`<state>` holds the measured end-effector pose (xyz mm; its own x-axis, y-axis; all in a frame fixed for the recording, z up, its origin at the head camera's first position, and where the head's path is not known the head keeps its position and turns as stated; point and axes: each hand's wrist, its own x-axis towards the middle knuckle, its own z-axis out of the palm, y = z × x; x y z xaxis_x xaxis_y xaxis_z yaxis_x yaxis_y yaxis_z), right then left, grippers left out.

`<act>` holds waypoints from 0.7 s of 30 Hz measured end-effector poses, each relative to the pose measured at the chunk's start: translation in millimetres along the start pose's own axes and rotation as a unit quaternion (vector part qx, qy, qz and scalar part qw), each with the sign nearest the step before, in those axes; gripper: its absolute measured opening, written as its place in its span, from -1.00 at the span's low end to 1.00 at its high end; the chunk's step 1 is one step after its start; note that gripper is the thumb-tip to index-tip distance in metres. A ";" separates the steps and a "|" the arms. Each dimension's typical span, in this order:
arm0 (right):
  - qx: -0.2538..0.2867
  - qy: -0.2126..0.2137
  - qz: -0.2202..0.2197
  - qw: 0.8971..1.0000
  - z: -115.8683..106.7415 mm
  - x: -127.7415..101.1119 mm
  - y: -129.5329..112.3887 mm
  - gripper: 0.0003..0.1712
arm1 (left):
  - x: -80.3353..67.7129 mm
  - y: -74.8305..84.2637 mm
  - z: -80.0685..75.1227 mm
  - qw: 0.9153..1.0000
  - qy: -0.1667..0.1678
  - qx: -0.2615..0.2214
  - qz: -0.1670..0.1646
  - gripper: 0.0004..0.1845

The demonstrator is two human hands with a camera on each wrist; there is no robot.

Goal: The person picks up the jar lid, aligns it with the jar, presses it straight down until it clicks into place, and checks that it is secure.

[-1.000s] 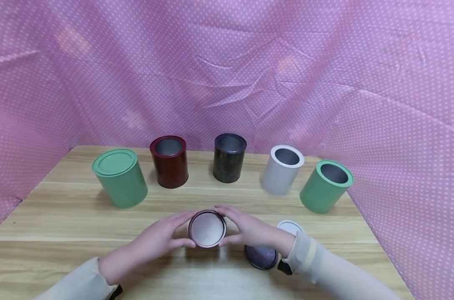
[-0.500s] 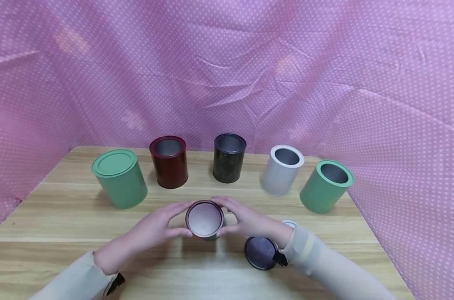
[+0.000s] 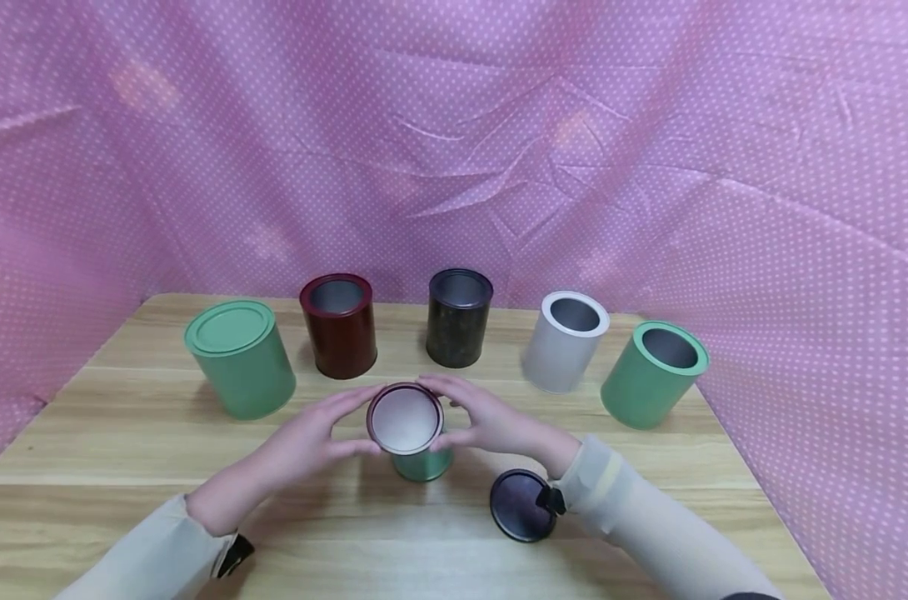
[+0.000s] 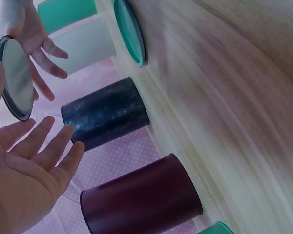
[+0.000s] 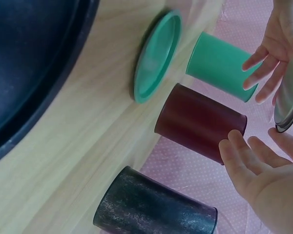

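Observation:
A round can lid (image 3: 405,418) with a dark red rim and a pale shiny face is held in the air between both hands. My left hand (image 3: 325,429) grips its left edge with fingers at the back and thumb at the front. On the opposite side, my right hand (image 3: 487,421) holds the right edge the same way. Under it a green lid (image 3: 421,467) lies on the table, partly covered in the head view. Both wrist views show the raised lid (image 4: 18,75) well above the green lid (image 5: 157,57).
Along the back stand open cans: dark red (image 3: 345,346), black (image 3: 457,329), white (image 3: 562,354) and green (image 3: 645,387). A larger green can (image 3: 247,367) with its top covered is at the left. A black lid (image 3: 516,510) lies by my right wrist.
Both hands have carried the red-rimmed lid forward and slightly left, so more of the green lid shows below it. The white lid is now hidden behind my right forearm.

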<state>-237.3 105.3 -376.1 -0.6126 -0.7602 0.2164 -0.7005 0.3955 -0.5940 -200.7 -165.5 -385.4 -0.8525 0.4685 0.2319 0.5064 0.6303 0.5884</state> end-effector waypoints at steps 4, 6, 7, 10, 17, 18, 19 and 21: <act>0.001 0.007 -0.008 1.000 -0.9 5.1 3.6 -0.07 | 1.2 -1.7 -1.6 1.000 0.009 0.001 -0.004 -0.22; 0.006 0.008 -0.012 1.000 -1.2 7.9 5.0 -0.08 | 1.7 -2.0 -3.4 1.000 0.013 0.001 -0.010 -0.23; 0.009 0.007 -0.013 1.000 -1.8 9.1 5.2 -0.08 | 1.6 -1.6 -4.2 1.000 0.017 0.001 -0.011 -0.24; 0.016 0.006 -0.017 1.000 -3.1 12.4 5.3 -0.09 | 2.1 -1.1 -6.3 1.000 0.027 -0.010 -0.009 -0.24; 0.054 0.007 0.002 0.999 -7.7 19.7 7.1 -0.11 | 6.5 -4.7 -9.3 0.999 0.032 -0.034 0.006 -0.25; 0.061 0.007 0.007 0.998 -8.8 21.0 7.1 -0.10 | 7.5 -5.3 -9.9 0.999 0.031 -0.036 0.007 -0.25; 0.068 0.007 0.010 0.998 -9.8 22.4 7.5 -0.10 | 8.4 -5.6 -11.0 0.999 0.032 -0.037 0.010 -0.25; 0.074 0.010 0.012 0.997 -12.1 25.0 7.9 -0.10 | 10.5 -5.8 -13.3 0.999 0.037 -0.037 0.017 -0.26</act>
<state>-262.6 95.6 -366.0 -0.6360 -0.7411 0.2152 -0.6251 0.3312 -0.7068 -214.4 -172.5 -376.1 -0.8441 0.4400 0.3066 0.5257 0.5665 0.6346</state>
